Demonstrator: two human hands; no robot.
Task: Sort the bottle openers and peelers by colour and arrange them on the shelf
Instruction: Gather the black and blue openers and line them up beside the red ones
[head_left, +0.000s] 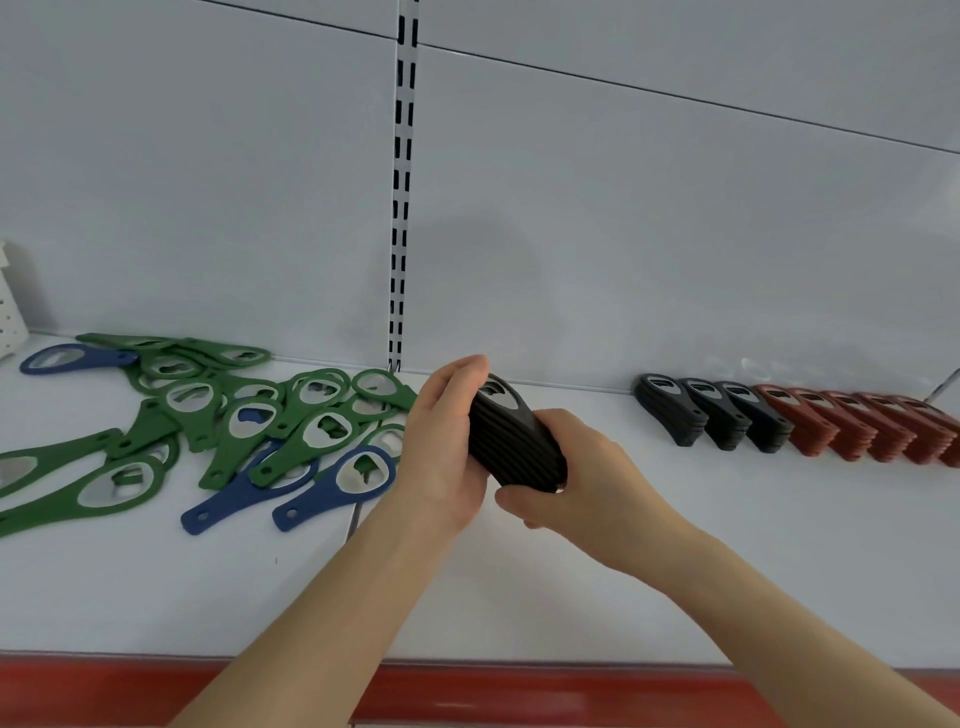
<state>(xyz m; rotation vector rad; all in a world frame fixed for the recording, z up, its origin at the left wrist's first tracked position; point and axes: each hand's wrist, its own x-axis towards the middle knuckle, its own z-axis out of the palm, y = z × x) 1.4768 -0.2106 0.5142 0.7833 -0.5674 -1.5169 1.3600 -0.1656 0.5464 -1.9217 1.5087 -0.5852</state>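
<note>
White shelf (649, 587), red front lip (467, 691) nearest the camera; both hands hold one stack mid-shelf.
Past the lip I log open white deck up to the hands. Left hand (447, 457) and right hand (587, 483) both clasp a black stack of openers (511, 441), left fingers curled over its top end, right wrapped round its lower end. Leftward, a loose heap of green openers (208, 410) with blue openers (332, 493) mixed in sprawls to the frame edge. Rightward, well apart across open deck, black stacks (711, 415) then red stacks (862, 426) line the back edge. Slotted upright (400, 208) rises behind.
</note>
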